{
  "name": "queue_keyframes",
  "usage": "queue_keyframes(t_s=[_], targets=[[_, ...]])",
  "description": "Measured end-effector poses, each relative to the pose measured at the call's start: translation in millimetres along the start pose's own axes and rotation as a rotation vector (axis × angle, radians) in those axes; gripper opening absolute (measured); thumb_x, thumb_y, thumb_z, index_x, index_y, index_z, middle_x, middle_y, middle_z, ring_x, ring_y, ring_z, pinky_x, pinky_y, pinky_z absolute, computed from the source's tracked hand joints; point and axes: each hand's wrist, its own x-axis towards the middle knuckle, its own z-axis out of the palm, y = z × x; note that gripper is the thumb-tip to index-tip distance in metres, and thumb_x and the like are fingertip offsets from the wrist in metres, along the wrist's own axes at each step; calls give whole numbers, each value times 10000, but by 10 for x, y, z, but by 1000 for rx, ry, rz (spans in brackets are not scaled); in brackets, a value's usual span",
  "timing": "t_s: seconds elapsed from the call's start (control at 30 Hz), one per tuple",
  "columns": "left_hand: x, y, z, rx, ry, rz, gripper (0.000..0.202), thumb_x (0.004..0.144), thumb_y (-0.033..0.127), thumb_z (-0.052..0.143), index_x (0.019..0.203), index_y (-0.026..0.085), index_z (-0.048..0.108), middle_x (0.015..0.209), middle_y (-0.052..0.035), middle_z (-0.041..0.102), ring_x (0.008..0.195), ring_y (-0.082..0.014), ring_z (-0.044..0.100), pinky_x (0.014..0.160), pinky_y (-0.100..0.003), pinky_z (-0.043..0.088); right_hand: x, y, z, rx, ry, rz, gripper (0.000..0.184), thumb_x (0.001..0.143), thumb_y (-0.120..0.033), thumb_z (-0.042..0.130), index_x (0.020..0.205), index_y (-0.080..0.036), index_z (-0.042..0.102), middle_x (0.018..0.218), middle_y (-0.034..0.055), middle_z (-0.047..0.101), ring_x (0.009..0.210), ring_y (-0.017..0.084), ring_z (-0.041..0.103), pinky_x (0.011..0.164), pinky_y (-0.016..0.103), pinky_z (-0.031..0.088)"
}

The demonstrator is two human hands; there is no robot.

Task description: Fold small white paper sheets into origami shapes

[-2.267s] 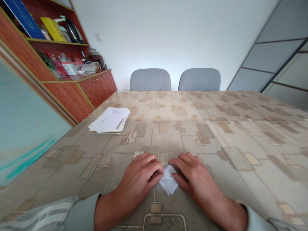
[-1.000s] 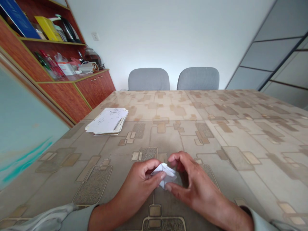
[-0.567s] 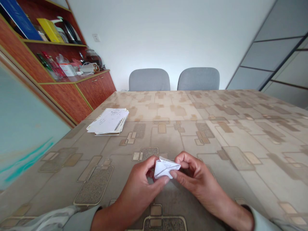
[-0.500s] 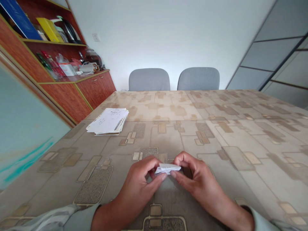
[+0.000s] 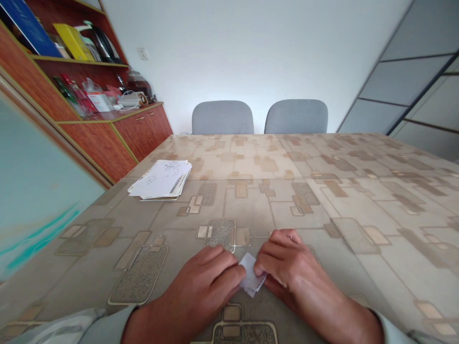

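Folded paper (image 5: 252,274): small white packet, several folds done, tilted corner pointing toward the person, on the near part of the table (image 5: 358,200); any folds left, impossible to tell.
Left hand (image 5: 204,279): just left of the paper, on the table, fingers together, tips against the paper's left edge; grip or mere pressing, unclear.
Right hand (image 5: 290,267): just right of the paper, fingers curled over its right side, partly hiding it; grip or mere pressing, unclear.
Paper stack (image 5: 160,179): loose written sheets, on the table's left side, well apart from both hands.
Chairs (image 5: 296,117): two, grey, beyond the table's far edge.
Cabinet (image 5: 143,126): wooden, beyond the table's left side.
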Motion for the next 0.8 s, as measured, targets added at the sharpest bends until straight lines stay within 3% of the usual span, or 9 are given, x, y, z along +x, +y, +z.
queue_keyframes(t_s=[0.2, 0.37, 0.6, 0.8], targets=[[-19, -19, -69, -66, 38, -35, 388, 1027, 283, 373, 786, 186, 660, 762, -34, 595, 721, -164, 502, 650, -268, 413, 0, -26, -116, 41, -107, 16, 210, 850, -153, 662, 655, -209, 609, 721, -10, 674, 752, 167, 553, 794, 352, 343], [12, -14, -64, -131, 37, -143, 252, 977, 247, 480, 804, 191, 655, 801, -33, 603, 769, -184, 517, 713, -306, 414, -42, 11, -82, 159, -60, 75, 163, 858, -142, 651, 720, -228, 662, 733, -20, 659, 757, 157, 563, 780, 333, 371], [67, -9, 0, -144, 32, -329, 105, 857, 168, 589, 754, 187, 599, 781, -14, 574, 767, -192, 521, 690, -312, 380, -2, 91, 61, 230, 13, 178, 85, 848, -152, 674, 837, -235, 687, 769, -18, 683, 770, 164, 577, 748, 323, 368], [60, -13, 0, -138, 40, -326, 85, 858, 202, 625, 811, 182, 556, 795, -5, 567, 763, -185, 511, 677, -300, 382, 16, 96, 106, 203, 33, 248, 249, 757, -68, 720, 918, -242, 644, 712, -51, 644, 726, 156, 572, 745, 323, 367]])
